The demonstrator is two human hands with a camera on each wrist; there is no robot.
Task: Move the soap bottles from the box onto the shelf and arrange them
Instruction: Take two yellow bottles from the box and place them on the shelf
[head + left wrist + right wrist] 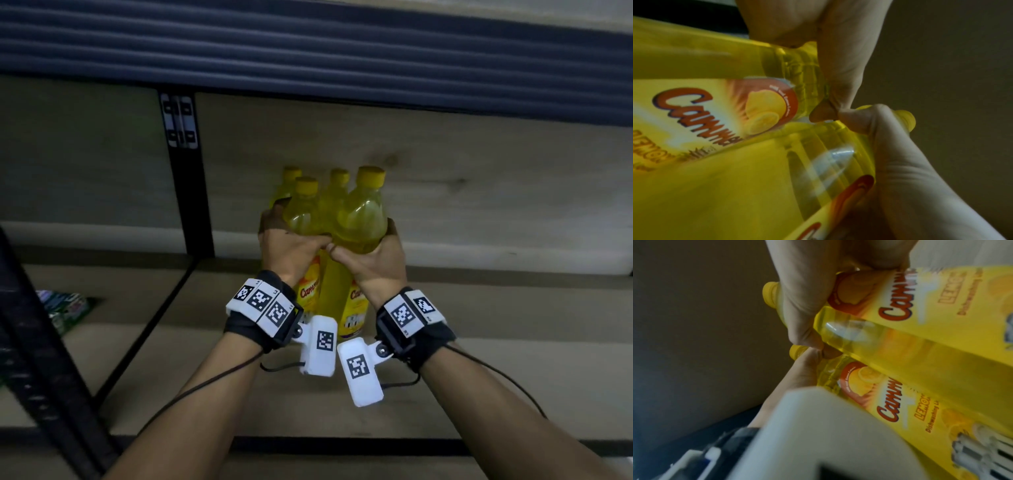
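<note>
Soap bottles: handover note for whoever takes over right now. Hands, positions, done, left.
Left hand: grips the front-left soap bottle at its shoulder.
Right hand: grips the front-right soap bottle likewise; thumbs meet between the two.
Position: both front bottles upright on the shelf board, two more soap bottles close behind them, four in a tight cluster.
Done: four bottles on the shelf.
Left: release, straighten the group. The box is out of view, so the remaining count is unknown.

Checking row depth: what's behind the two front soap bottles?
Two more yellow bottles stand behind the front bottles, caps and necks showing. Their lower bodies are covered by the front pair, the left hand and the right hand.
</note>
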